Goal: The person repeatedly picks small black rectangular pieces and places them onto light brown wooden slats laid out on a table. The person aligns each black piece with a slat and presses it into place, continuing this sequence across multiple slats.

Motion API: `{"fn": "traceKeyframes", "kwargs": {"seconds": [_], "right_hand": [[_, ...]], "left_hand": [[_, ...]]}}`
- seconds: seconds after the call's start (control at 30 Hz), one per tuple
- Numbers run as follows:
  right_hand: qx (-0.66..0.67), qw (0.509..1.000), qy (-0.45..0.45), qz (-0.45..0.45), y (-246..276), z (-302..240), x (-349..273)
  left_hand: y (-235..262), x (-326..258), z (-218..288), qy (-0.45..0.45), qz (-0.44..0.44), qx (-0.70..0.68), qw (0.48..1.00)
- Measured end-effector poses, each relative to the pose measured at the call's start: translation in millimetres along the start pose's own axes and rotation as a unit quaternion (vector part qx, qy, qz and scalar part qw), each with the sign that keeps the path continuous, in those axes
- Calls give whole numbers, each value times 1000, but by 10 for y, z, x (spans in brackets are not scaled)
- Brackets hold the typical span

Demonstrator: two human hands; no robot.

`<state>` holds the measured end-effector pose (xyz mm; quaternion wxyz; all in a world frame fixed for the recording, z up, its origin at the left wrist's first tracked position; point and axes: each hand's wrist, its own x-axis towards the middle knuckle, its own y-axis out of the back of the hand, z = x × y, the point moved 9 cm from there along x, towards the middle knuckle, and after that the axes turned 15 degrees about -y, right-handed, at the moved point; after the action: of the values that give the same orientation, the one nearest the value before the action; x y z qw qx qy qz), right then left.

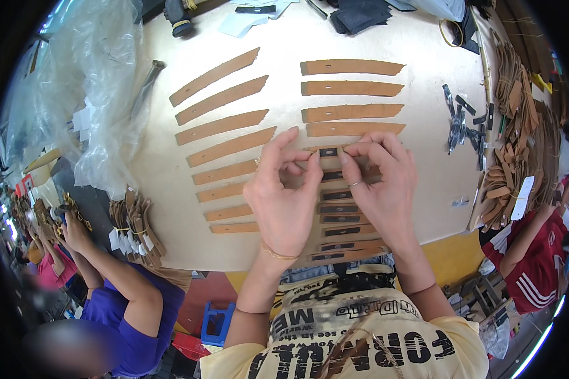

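Cream table [171, 208]; tan strips [224, 100] in rows; black pieces [464, 120] scattered.

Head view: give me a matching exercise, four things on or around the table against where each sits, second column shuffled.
Things:
1. small black rectangular piece
2. clear plastic bag
3. loose black pieces
4. blue stool

Places:
A. on the floor below the table edge, left of the person's torso
B. pinched between the fingers of the left hand and right hand, over the right column of tan strips
C. heaped at the table's far left
D. scattered on the table right of the strips

Pairs: 1-B, 2-C, 3-D, 4-A
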<state>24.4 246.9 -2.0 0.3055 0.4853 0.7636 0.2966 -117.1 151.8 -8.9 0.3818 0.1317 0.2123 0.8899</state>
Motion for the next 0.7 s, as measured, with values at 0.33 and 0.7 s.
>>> {"fn": "traceKeyframes", "kwargs": {"seconds": [0.33, 0.7], "right_hand": [[-1, 1000, 15, 17, 25, -29, -4], [-224, 961, 149, 67, -63, -123, -347]], "left_hand": [[98, -282, 300, -200, -29, 199, 959], [-131, -319, 295, -256, -131, 375, 881]]}}
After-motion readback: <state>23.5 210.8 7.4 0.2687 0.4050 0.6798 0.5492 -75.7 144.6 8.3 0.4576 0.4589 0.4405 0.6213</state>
